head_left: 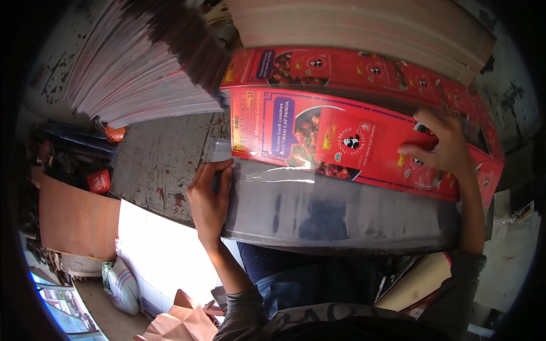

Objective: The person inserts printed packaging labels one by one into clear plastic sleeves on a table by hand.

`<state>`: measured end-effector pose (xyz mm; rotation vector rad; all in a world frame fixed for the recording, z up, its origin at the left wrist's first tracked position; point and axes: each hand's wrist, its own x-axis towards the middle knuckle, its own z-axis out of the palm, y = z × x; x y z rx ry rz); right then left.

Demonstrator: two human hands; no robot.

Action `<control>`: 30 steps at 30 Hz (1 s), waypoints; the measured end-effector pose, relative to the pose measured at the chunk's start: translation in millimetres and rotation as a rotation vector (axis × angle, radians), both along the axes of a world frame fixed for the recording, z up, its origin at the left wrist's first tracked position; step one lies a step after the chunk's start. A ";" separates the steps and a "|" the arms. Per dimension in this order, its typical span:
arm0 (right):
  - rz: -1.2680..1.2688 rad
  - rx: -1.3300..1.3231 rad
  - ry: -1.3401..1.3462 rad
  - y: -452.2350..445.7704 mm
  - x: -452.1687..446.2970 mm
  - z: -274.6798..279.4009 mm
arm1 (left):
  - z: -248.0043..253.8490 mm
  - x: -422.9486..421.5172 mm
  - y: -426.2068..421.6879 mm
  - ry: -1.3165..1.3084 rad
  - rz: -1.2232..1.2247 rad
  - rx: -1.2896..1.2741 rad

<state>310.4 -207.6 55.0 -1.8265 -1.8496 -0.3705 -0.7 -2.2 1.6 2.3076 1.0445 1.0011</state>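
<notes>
A long red printed cardboard sheet (341, 145) with panda and food pictures lies across the table in front of me. Glossy clear plastic sheeting (341, 213) covers the area along its near side and catches the light. At the left end of this plastic, my left hand (209, 196) has its thumb and fingers pinched together at the edge, close to the sheet's corner. My right hand (441, 145) rests on the right part of the red sheet, thumb and fingers spread apart. Another run of red printed sheets (341, 65) lies just behind.
A tall fanned stack of sheets (148, 68) stands at the back left on the scratched table (153, 159). Brown cardboard (364, 28) lies at the back. Dark rolls (79, 139) and a brown board (79, 216) are at left; a white sack (122, 287) sits on the floor.
</notes>
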 end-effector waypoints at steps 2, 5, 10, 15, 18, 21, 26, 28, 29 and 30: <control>-0.033 -0.042 0.000 -0.4 -0.5 2.4 | -0.1 -0.1 0.6 -0.006 -0.001 -0.012; -0.039 -0.053 -0.005 -0.2 -0.6 4.1 | 0.4 -1.0 1.3 -0.007 -0.011 0.009; -0.023 -0.056 -0.021 1.9 -0.6 3.3 | 0.2 -0.9 0.5 -0.029 -0.006 -0.016; -0.025 -0.059 -0.015 4.5 -2.2 3.8 | 0.8 -0.2 -0.5 -0.028 0.012 0.021; -0.054 -0.105 0.129 3.5 -3.5 5.2 | 1.5 0.4 -0.6 -0.024 0.014 0.027; -0.008 -0.047 0.044 4.3 -2.3 2.7 | 0.9 -0.3 -1.3 -0.009 0.015 0.028; 0.042 -0.020 0.062 5.9 0.0 2.6 | -0.5 -1.1 -0.6 -0.024 0.038 -0.057; 0.018 -0.065 0.065 4.5 0.8 3.0 | -0.1 -1.8 0.6 -0.013 0.015 -0.055; -0.008 -0.107 0.069 4.4 1.0 3.1 | -0.2 -1.9 0.8 -0.013 0.015 -0.053; -0.007 -0.105 0.069 4.5 1.2 3.0 | -0.7 -2.0 1.3 -0.017 0.018 -0.039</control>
